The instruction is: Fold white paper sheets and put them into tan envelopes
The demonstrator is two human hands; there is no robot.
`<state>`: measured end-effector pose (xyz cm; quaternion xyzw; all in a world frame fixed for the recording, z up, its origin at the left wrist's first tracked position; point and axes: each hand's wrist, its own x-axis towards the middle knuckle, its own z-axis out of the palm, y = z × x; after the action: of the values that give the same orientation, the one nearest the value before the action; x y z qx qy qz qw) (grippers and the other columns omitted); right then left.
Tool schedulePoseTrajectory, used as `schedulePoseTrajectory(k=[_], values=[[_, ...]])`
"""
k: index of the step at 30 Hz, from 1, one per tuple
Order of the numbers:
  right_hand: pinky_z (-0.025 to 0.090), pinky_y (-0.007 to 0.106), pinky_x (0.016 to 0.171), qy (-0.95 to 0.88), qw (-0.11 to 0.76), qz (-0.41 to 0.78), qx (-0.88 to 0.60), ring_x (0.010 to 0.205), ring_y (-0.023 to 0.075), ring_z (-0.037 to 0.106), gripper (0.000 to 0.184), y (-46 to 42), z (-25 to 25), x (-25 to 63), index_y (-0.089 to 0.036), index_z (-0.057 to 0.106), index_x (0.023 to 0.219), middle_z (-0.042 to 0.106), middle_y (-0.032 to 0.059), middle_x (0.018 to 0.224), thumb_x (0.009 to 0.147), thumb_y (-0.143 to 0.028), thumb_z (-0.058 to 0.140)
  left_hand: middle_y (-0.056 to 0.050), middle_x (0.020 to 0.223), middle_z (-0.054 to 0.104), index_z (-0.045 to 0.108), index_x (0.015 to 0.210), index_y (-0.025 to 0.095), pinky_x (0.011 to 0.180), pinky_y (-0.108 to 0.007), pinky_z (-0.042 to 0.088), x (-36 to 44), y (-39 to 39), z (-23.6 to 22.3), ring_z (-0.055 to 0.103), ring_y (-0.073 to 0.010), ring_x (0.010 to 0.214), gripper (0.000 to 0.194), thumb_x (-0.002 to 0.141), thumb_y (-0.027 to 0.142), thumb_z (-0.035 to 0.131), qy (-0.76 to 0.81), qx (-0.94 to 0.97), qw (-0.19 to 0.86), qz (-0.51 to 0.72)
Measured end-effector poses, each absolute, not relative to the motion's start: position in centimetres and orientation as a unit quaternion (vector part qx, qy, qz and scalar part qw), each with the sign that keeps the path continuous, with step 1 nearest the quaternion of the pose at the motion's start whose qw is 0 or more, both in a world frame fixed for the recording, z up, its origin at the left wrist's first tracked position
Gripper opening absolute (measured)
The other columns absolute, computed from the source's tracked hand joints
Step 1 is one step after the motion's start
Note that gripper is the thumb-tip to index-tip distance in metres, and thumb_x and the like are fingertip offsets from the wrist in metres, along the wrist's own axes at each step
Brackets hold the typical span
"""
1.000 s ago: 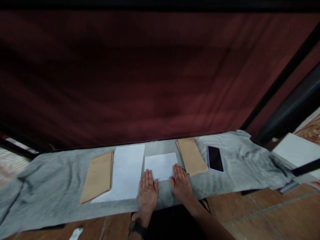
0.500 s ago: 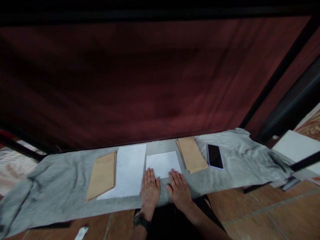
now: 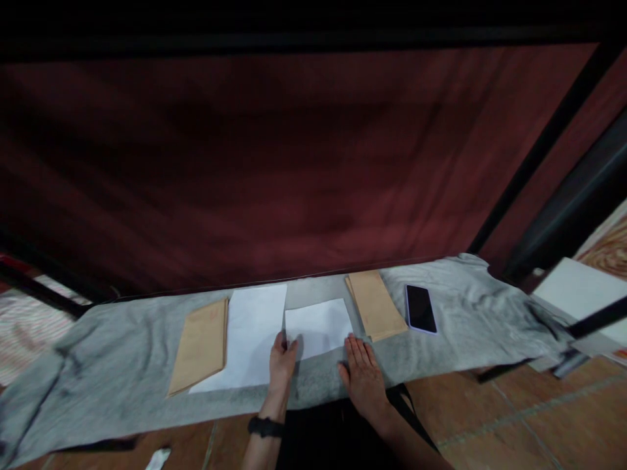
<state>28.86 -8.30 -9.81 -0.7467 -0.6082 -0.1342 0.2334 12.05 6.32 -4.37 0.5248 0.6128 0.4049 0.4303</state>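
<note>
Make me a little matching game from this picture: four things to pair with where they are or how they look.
Things:
1. phone
2. dark band
3. smaller white sheet
4. larger white sheet

Clues:
A. nearest the fingers of the right hand
B. dark face, pale purple edge
C. partly under a brown paper stack
D. around the left wrist

Pairs: 1-B, 2-D, 3-A, 4-C
</note>
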Motion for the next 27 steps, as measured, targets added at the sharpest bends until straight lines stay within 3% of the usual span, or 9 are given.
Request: schedulePoseTrajectory(k=[5,11,14,17,20,23,27], values=[[0.035,0.047,0.118,-0.599,0.257,-0.1,-0.752,0.139,0.029,0.047,0.054,-8.2,-9.4,29.0,-0.01,0.048,0.147,0.051,0.0153,0.15,0.098,-0.032,0.05,0.003,0.06,0.06,0.069,0.096,0.016,0.057,-0.03,0.047,12.3,5.7,-2.8,0.059,-0.0169,0.057,0.046,0.058,0.04,0.077,0.605,0.488,0.463,0.426],[0.039,0.049,0.116,-0.624,0.328,-0.01,-0.71,0.145,0.0266,0.04,0.065,-5.9,-6.3,28.0,-0.018,0.035,0.155,0.04,0.0103,0.159,0.091,-0.019,0.047,-0.003,0.076,0.071,0.072,0.102,0.017,0.066,-0.03,0.05,13.8,2.9,1.3,0.065,-0.02,0.073,0.05,0.059,0.04,0.079,0.519,0.477,0.558,0.439],[0.043,0.043,0.113,-0.597,0.42,0.094,-0.677,0.134,0.0235,0.054,0.052,-4.2,-3.9,27.4,-0.023,0.051,0.146,0.057,0.0083,0.146,0.095,-0.021,0.042,-0.007,0.091,0.074,0.071,0.112,0.018,0.074,-0.032,0.052,14.5,1.5,2.9,0.068,-0.0228,0.085,0.059,0.065,0.053,0.08,0.465,0.46,0.609,0.45],[0.05,0.041,0.104,-0.494,0.552,0.242,-0.627,0.116,0.0233,0.066,0.039,-3.2,-1.3,27.3,-0.027,0.066,0.129,0.071,0.006,0.126,0.099,-0.033,0.041,-0.012,0.119,0.07,0.067,0.122,0.02,0.085,-0.036,0.053,14.0,1.2,2.8,0.065,-0.0276,0.111,0.065,0.078,0.069,0.067,0.455,0.416,0.613,0.495],[0.055,0.042,0.092,-0.343,0.656,0.409,-0.534,0.1,0.0266,0.072,0.038,-3.0,0.9,27.5,-0.026,0.073,0.111,0.077,0.0061,0.108,0.092,-0.053,0.055,-0.011,0.135,0.063,0.063,0.125,0.024,0.094,-0.037,0.051,13.0,1.7,1.6,0.056,-0.0288,0.128,0.063,0.077,0.064,0.072,0.504,0.369,0.586,0.515],[0.057,0.041,0.084,-0.221,0.705,0.507,-0.444,0.091,0.0272,0.073,0.041,-3.3,2.2,27.6,-0.023,0.073,0.103,0.078,0.0067,0.098,0.08,-0.057,0.07,-0.009,0.133,0.064,0.066,0.119,0.023,0.095,-0.034,0.05,12.5,2.1,0.9,0.058,-0.0269,0.125,0.062,0.069,0.054,0.083,0.5,0.35,0.604,0.512],[0.056,0.041,0.083,-0.158,0.722,0.538,-0.404,0.091,0.0281,0.073,0.041,-3.7,2.3,27.9,-0.02,0.072,0.1,0.078,0.0085,0.097,0.074,-0.051,0.079,-0.008,0.101,0.075,0.07,0.102,0.017,0.081,-0.032,0.052,12.3,2.1,1.0,0.069,-0.0246,0.095,0.053,0.062,0.049,0.086,0.471,0.37,0.64,0.481]])
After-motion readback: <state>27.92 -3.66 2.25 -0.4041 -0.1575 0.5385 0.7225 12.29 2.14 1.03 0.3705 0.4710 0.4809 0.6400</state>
